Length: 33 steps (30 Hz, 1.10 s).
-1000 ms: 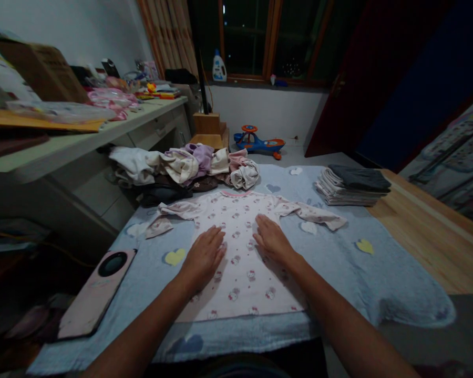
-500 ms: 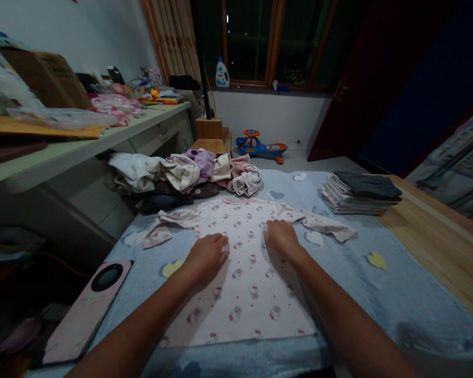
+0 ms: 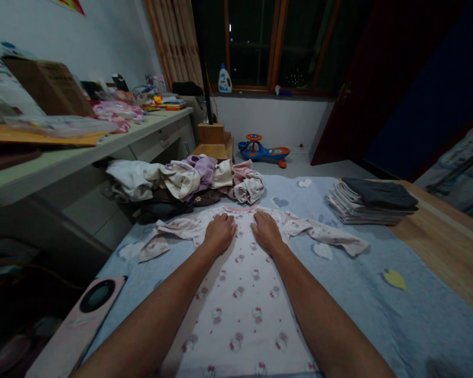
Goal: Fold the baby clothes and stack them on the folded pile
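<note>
A long-sleeved white child's shirt (image 3: 236, 304) with a small cat-face print and a pink neckline lies spread on a light blue blanket (image 3: 378, 315), sleeves out to both sides. Just below the neckline, my left hand (image 3: 219, 232) rests on the left chest, fingers lying on the cloth. Opposite it, my right hand (image 3: 266, 231) lies on the right chest, fingers slightly bent and pointing toward the collar. Neither hand lifts any fabric. Under my forearms, part of the shirt's sides is hidden.
A heap of crumpled clothes (image 3: 181, 178) sits beyond the left sleeve. Folded clothes (image 3: 370, 202) are stacked at the far right, near a bare wooden surface (image 3: 449, 236). A phone with a pink case (image 3: 74, 325) lies front left. A cluttered desk (image 3: 114, 144) stands left.
Both hands have slid forward over the shirt, from its middle up to just below the neckline, and are now closer together. The camera view has shifted slightly.
</note>
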Each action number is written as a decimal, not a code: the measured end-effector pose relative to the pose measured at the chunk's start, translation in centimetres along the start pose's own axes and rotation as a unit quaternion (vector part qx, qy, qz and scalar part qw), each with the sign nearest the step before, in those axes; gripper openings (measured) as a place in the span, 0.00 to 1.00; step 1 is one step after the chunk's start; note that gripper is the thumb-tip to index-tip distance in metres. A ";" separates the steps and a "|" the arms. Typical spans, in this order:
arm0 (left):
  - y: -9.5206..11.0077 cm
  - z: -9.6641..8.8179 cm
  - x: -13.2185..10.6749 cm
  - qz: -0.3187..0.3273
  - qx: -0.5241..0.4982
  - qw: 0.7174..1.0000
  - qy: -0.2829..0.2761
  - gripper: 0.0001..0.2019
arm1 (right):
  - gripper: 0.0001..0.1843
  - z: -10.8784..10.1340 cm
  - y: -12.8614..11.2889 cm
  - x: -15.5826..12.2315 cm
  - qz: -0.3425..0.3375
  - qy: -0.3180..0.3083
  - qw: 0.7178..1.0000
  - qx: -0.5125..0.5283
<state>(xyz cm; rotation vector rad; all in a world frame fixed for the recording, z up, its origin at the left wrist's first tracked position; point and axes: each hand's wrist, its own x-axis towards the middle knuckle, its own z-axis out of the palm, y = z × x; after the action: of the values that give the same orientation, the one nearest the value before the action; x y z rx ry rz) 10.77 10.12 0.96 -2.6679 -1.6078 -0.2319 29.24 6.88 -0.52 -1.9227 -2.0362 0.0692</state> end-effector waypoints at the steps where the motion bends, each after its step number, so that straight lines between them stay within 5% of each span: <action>1: -0.1 0.1 0.5 -0.013 0.004 1.000 0.008 0.16 | 0.21 0.2 0.2 0.0 0.006 0.004 1.000 -0.002; 11: -1.5 2.5 1.4 -0.029 -0.007 0.998 0.060 0.22 | 0.35 0.4 1.8 0.1 0.079 -0.056 0.995 -0.029; 20: -2.0 2.9 1.0 -0.084 -0.002 0.996 -0.037 0.30 | 0.40 0.6 2.3 0.3 0.136 -0.038 0.989 -0.044; 27: -2.6 2.3 1.0 -0.069 -0.006 0.998 0.004 0.29 | 0.30 0.6 2.4 0.2 0.019 -0.045 0.999 -0.015; 33: -4.3 2.2 1.0 -0.099 0.004 0.995 -0.003 0.26 | 0.31 0.1 2.7 -0.1 0.062 -0.044 0.996 -0.045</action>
<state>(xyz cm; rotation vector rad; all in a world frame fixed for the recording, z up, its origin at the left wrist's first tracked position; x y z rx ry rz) 7.73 13.21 -1.29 -2.5055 -1.8722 -0.2201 31.76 7.04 -1.37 -2.1372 -2.0049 0.0956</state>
